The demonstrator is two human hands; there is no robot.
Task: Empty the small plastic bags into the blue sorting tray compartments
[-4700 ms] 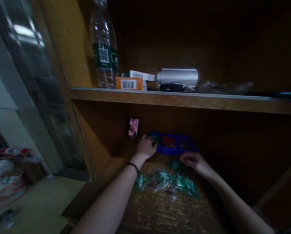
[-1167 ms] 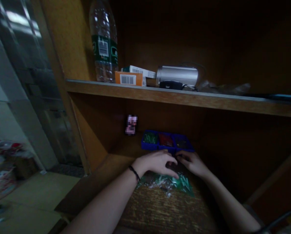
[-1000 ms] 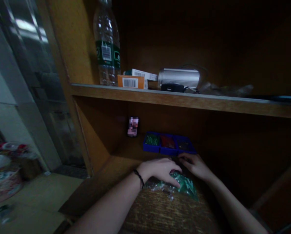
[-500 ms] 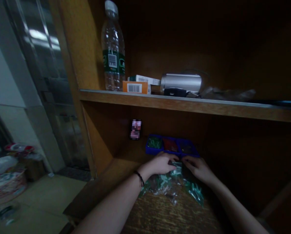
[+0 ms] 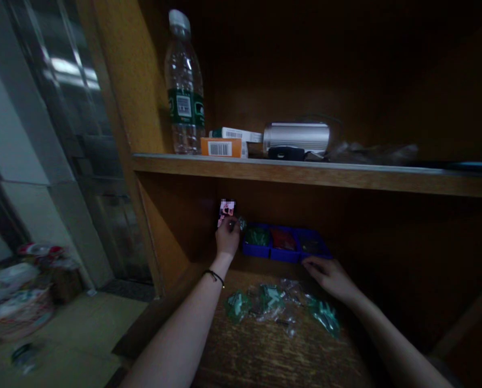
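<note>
My left hand (image 5: 228, 238) reaches to the back left, closed on a small clear plastic packet (image 5: 242, 222) that shows beside the fingertips. Just behind that hand stands a phone (image 5: 226, 207) with a lit, blurred screen. A blue three-compartment tray (image 5: 284, 255) holds green packets (image 5: 257, 236) at left, red ones (image 5: 283, 239) in the middle and dark contents at right. By the tray's front right corner, my right hand (image 5: 332, 279) has thumb and fingers pinched together; what they hold, if anything, is hidden. Clear and green plastic packets (image 5: 272, 296) lie spread on the wood in front.
A shelf board (image 5: 305, 171) runs low above the tray. On it stand a plastic bottle (image 5: 184, 81), an orange box (image 5: 221, 147), a silver cylinder (image 5: 297, 137) and a crumpled clear bag (image 5: 378, 152). Left of the cabinet, a basket (image 5: 20, 315) and another bottle (image 5: 23, 357) are on the floor.
My left hand has picked a packet off the pile and moved left and back, to the space between phone and tray. My right hand has stayed by the tray's corner.
</note>
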